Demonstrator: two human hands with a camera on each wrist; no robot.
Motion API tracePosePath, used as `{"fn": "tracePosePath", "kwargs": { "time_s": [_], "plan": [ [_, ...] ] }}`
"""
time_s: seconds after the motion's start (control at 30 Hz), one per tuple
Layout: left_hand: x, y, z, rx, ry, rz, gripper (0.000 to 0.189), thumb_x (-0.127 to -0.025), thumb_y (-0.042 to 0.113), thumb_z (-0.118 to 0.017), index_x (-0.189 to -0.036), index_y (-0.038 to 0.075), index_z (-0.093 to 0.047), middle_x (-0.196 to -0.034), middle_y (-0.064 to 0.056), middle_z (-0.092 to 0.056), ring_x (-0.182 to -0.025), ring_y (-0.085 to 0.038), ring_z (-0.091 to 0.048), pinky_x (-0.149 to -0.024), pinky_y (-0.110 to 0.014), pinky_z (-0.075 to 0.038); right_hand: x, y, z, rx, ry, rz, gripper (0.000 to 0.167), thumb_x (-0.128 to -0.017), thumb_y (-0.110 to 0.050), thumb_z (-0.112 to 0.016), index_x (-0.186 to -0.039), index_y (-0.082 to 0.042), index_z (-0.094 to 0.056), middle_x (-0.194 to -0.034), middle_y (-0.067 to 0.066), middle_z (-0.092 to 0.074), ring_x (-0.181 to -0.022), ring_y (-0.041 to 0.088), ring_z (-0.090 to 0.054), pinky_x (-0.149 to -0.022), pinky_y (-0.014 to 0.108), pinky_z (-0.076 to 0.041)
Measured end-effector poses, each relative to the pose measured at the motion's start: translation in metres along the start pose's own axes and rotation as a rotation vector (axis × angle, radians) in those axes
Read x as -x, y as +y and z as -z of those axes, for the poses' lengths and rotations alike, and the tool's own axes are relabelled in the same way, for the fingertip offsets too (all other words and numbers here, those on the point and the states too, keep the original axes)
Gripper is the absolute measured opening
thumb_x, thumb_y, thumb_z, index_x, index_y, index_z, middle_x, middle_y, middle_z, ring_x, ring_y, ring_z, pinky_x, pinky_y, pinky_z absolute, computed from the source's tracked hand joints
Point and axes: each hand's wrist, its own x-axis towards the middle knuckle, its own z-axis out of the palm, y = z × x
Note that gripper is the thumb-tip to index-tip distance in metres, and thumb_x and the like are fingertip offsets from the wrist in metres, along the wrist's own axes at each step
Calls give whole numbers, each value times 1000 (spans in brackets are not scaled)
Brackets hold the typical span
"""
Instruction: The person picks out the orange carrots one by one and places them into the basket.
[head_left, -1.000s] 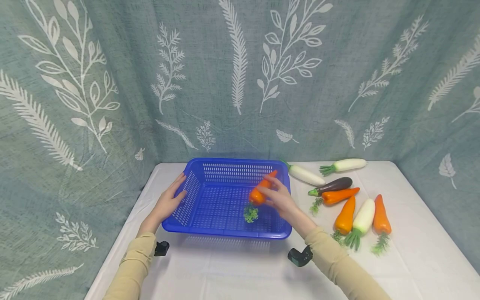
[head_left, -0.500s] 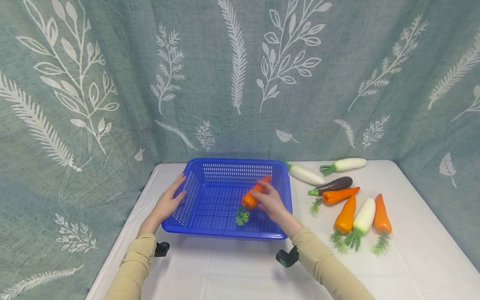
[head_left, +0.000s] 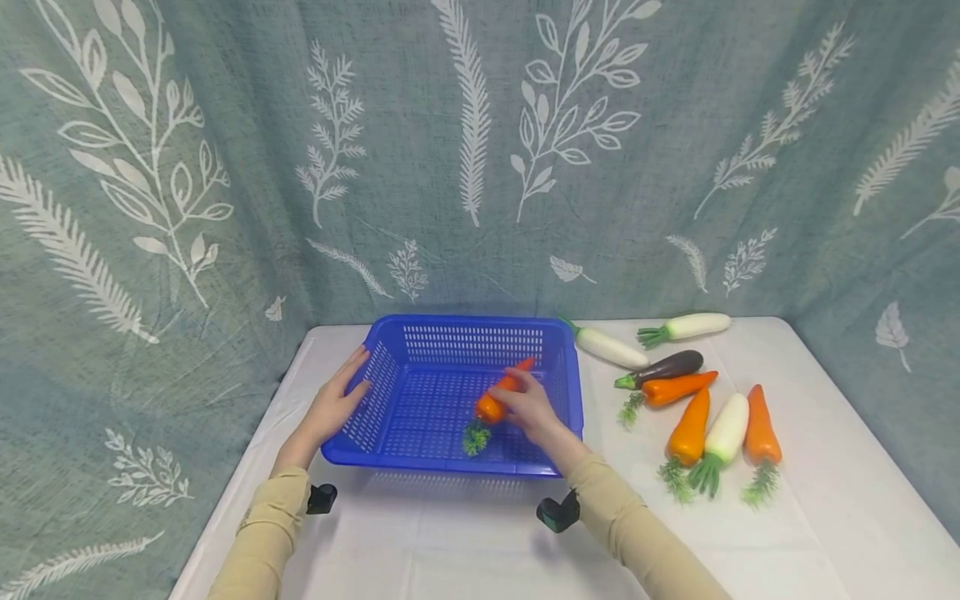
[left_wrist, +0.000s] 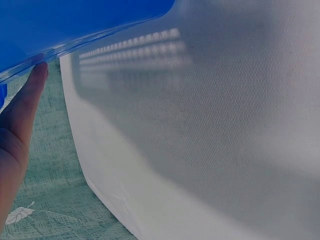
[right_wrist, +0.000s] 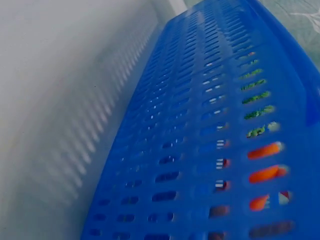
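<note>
In the head view my right hand (head_left: 527,406) grips an orange carrot (head_left: 492,408) with a leafy green top, inside the blue plastic basket (head_left: 450,463). The carrot slants, its tip toward the back right and its greens toward the front. My left hand (head_left: 330,410) rests at the basket's left rim with straight fingers. One left finger touches the rim in the left wrist view. Through the slots of the basket wall (right_wrist: 200,115), the right wrist view shows bits of orange (right_wrist: 265,150) and green; the right hand itself is hidden there.
Right of the basket lie white radishes (head_left: 611,347), an eggplant (head_left: 671,367) and several carrots (head_left: 690,429) on the white-covered table (head_left: 450,542). One radish lies right against the basket's right side. A patterned green curtain (head_left: 450,250) hangs behind and at both sides.
My right hand has carried the carrot left and slightly toward the front within the basket. The left hand has stayed at the left rim.
</note>
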Motion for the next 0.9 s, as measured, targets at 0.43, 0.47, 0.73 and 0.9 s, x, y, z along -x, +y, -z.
{"fn": "tracePosePath", "kwargs": {
  "time_s": [0.43, 0.47, 0.73, 0.9],
  "plan": [
    [4, 1, -2, 15, -4, -9, 52, -100, 10, -42, -147, -3, -27, -157, -20, -17, -143, -43, -17, -117, -58, -17, 1, 3, -18, 405, 229, 151, 52, -71, -2, -75, -120, 3, -60, -121, 32, -45, -107, 40, -51, -94, 47, -51],
    [4, 1, -2, 16, -6, -6, 52, -100, 11, -42, -147, -3, -26, -158, -19, -17, -143, -43, -16, -117, -58, -17, 1, 3, -18, 418, 234, 154, 51, -71, -2, -75, -119, 2, -61, -121, 33, -45, -109, 42, -50, -96, 48, -50],
    [1, 0, 1, 3, 3, -4, 52, -100, 11, -42, -148, -2, -26, -158, -19, -17, -143, -43, -16, -117, -58, -17, 1, 4, -19, 490, 187, 136, 52, -72, -4, -76, -121, 1, -60, -120, 32, -46, -104, 40, -54, -92, 48, -52],
    [1, -1, 0, -1, 3, -6, 52, -100, 10, -43, -147, -2, -27, -157, -19, -17, -143, -43, -17, -117, -58, -18, 1, 6, -19, 504, 166, 115, 52, -70, -3, -77, -120, 1, -61, -119, 31, -46, -102, 40, -55, -88, 47, -54]
  ]
}}
